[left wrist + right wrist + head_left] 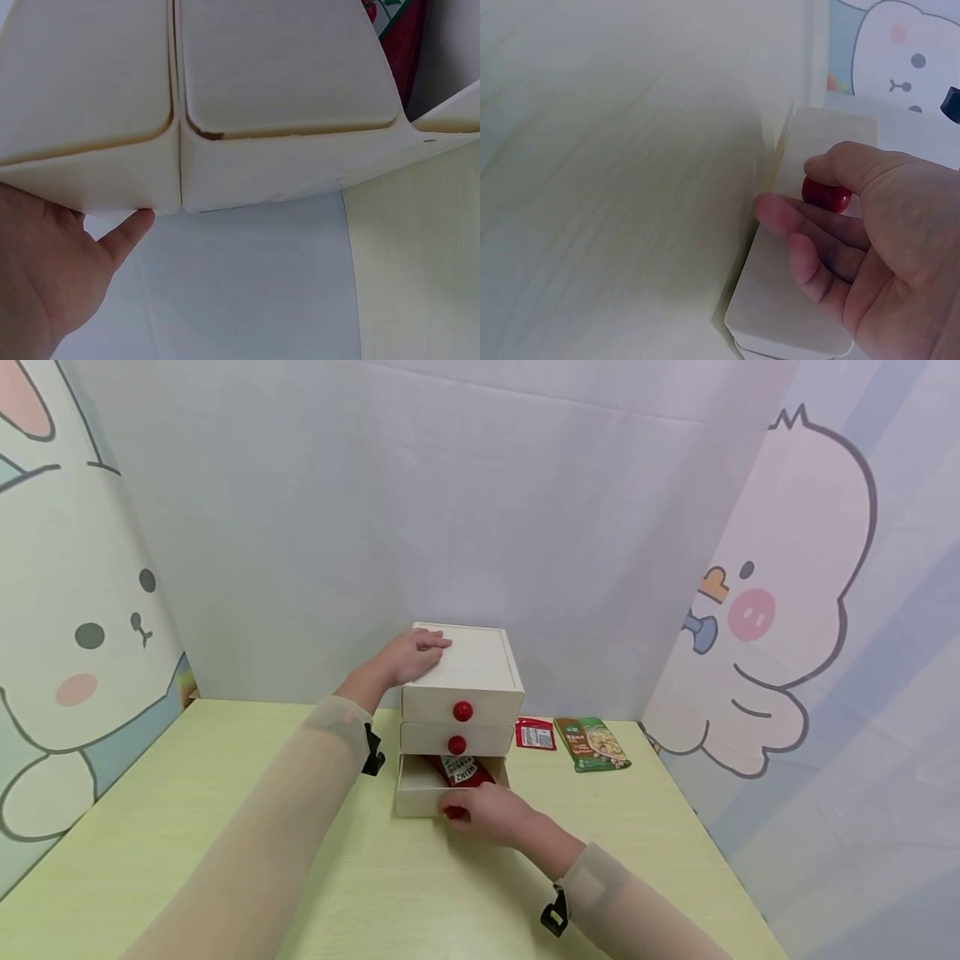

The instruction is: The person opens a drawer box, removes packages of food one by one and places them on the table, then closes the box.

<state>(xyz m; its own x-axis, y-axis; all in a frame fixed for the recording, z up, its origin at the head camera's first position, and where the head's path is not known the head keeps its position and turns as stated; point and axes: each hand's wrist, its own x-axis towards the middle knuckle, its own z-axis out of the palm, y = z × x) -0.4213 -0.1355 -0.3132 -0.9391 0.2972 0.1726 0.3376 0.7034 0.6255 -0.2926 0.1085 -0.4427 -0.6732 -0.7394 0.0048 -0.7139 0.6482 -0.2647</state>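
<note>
A small white drawer unit (480, 662) with three drawers and red round knobs stands against the back curtain. Its bottom drawer (420, 802) is pulled out, and a red Heinz packet (463, 770) lies inside. My right hand (491, 814) pinches the bottom drawer's red knob (826, 196) between thumb and fingers, as the right wrist view shows. On the unit's top left edge rests my left hand (408, 656); in the left wrist view its thumb (127, 236) lies along the side of the unit. The upper two drawers are closed.
Right of the unit, a red packet with a white label (536, 734) and a green and brown food packet (592, 744) lie on the pale yellow table (360, 893). Cartoon-printed curtains (480, 510) enclose the table at the back and sides.
</note>
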